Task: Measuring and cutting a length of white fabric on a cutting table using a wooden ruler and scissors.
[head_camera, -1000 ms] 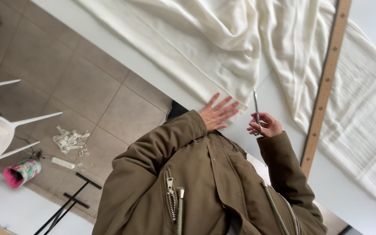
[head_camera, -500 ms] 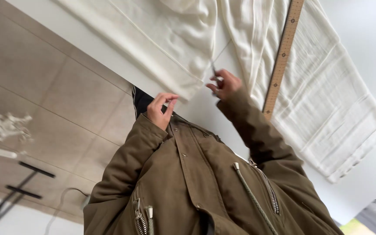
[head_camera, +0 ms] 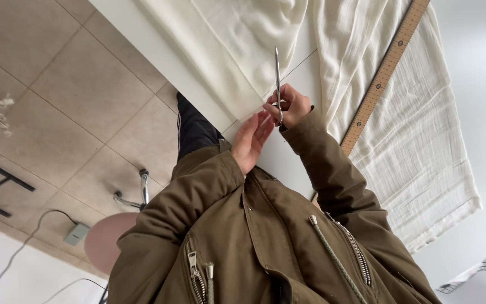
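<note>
White table (head_camera: pixel 288 163) runs diagonally across the view, its bare surface showing just below the fingers and again far right of them; its near edge cuts from upper left toward the hands. Beyond that edge, left of the fingers: beige tiled floor (head_camera: pixel 57 84) with dark grout lines, a pink round stool (head_camera: pixel 105 242) on a chrome base, a grey cable running to a small grey box (head_camera: pixel 77 233), black metal legs at the far left, and a scrap of pale material lying on the tiles at the upper left edge. Cream fabric (head_camera: pixel 237 39) lies rumpled on the table above the fingers, folds running roughly along the table edge; a second, ribbed or crinkled cream cloth (head_camera: pixel 423 146) spreads flat to the right of the fingers, down to a straight hem. A wooden ruler (head_camera: pixel 383 73) lies on that cloth, right of the fingers, slanting from upper right down toward the right sleeve. Both arms wear an olive-brown jacket (head_camera: pixel 254 236) with metal zips. Scissors (head_camera: pixel 277 79): slim, silver, blades together and pointing up and away from the fingers over the cream fabric, handle end hidden in the right hand (head_camera: pixel 289 106), whose fingers are curled tight around it. Left hand (head_camera: pixel 251 141) sits just below and left, palm turned toward the other, fingers straight and held together, tips touching or nearly touching the right hand; cannot tell whether they touch the scissors.
</note>
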